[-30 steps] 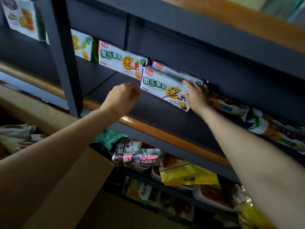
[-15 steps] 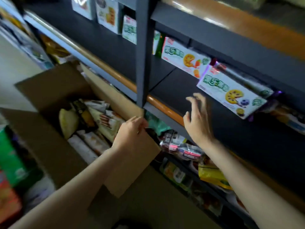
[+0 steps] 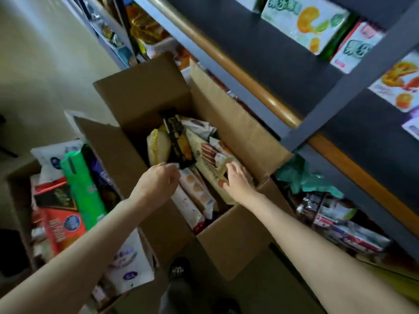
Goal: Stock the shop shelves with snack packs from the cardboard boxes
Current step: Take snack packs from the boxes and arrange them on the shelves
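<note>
Reaching into cardboard box (image 3: 231, 241) for restocking: right hand (image 3: 235, 180) flat on wafer pack (image 3: 209, 158), left hand (image 3: 158, 177) apparently pinching nothing.

Open cardboard box (image 3: 229, 243) top is clear from above, its flaps (image 3: 140, 87) folded outward; inside, snack packs (image 3: 205, 152) lie packed edge to edge, with a dark gap only at the near corner. Both hands are over the opening, left hand (image 3: 158, 177) above the black pack (image 3: 179, 141), right hand (image 3: 238, 180) on the packs by the right wall. The shelf rail (image 3: 247, 80) overhangs the box's right flap; a second, crammed box (image 3: 68, 200) crowds the left side.
</note>
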The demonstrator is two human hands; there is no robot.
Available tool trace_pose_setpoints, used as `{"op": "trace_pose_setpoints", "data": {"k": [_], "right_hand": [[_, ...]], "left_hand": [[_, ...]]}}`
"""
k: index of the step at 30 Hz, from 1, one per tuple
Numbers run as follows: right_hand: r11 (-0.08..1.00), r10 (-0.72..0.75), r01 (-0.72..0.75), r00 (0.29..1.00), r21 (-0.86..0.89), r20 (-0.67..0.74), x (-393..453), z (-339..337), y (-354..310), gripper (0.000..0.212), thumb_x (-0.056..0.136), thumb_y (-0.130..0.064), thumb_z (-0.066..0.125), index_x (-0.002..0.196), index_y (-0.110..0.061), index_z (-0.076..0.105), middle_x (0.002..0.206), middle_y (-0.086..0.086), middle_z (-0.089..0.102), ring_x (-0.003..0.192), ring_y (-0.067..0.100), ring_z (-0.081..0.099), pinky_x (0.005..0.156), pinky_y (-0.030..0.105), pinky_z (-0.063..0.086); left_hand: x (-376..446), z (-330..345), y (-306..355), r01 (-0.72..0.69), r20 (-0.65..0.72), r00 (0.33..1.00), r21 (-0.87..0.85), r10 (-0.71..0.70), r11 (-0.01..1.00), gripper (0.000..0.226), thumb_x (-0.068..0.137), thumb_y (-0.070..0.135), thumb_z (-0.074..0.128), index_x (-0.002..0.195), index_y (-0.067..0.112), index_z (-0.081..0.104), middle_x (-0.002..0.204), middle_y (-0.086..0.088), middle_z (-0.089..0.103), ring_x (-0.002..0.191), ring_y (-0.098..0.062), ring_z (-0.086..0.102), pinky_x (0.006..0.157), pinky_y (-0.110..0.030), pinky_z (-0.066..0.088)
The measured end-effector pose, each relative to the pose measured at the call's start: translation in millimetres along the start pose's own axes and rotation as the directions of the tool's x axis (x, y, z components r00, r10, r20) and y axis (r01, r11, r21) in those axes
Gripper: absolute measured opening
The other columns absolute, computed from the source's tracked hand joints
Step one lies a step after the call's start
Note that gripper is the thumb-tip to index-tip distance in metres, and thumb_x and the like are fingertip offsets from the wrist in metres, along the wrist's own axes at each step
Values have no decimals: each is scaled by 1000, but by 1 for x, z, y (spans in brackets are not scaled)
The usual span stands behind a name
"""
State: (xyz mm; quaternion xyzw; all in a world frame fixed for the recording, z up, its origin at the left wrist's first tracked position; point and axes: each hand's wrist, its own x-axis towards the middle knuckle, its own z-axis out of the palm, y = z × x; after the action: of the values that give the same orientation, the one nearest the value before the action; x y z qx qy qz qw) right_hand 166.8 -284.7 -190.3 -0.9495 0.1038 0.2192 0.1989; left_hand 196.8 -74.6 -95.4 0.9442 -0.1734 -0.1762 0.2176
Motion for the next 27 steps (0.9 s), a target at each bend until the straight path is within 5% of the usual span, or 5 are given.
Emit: {"op": "trace_pose_setpoints", "data": {"k": [9, 13, 17, 21, 27], "right_hand": [[962, 254, -264, 958, -62, -131, 85, 25, -17, 61, 96, -15, 47, 148, -8, 16, 150, 18, 24, 134, 33, 31, 106, 40, 33], [953, 274, -267, 961, 141, -36, 76, 27, -26, 38, 95, -29, 52, 122, -2, 53, 126, 15, 50, 111, 33, 50, 87, 37, 47], [837, 358, -295, 932, 461, -54, 39, -17, -30, 31, 88, -26, 62, 106, 0, 63, 100, 12, 62, 91, 24, 63, 70, 28, 49], [501, 335, -236, 940, 832, 65, -35, -83, -28, 29, 87, -9, 64, 112, 6, 58, 88, 12, 62, 61, 10, 62, 44, 16, 46], [467, 201, -25, 976, 884, -79, -185, -167, -9, 22, 88, -11, 63, 107, 2, 64, 86, 8, 68, 69, 10, 65, 52, 17, 51]], "left_hand": [[46, 8, -22, -43, 22, 999, -115, 46, 992, 25, 90, 9, 47, 109, 11, 63, 112, -5, 60, 104, -20, 56, 85, -27, 46], [44, 10, -22, -11, 78, 997, -154, 23, 988, 22, 91, 9, 48, 106, 10, 64, 109, -6, 60, 101, -22, 57, 84, -29, 48], [36, 1, -4, 132, 142, 985, -282, -95, 950, 23, 92, 12, 46, 106, 11, 63, 102, -5, 61, 94, -20, 58, 75, -28, 47], [20, -11, 30, 382, 272, 922, -536, -275, 752, 11, 94, 19, 48, 96, 14, 58, 85, -2, 56, 78, -15, 53, 69, -28, 46], [-43, -33, 131, 479, 459, 877, -805, -143, 351, 33, 86, 44, 59, 95, 13, 56, 94, -5, 62, 89, -17, 60, 79, -30, 47]]}}
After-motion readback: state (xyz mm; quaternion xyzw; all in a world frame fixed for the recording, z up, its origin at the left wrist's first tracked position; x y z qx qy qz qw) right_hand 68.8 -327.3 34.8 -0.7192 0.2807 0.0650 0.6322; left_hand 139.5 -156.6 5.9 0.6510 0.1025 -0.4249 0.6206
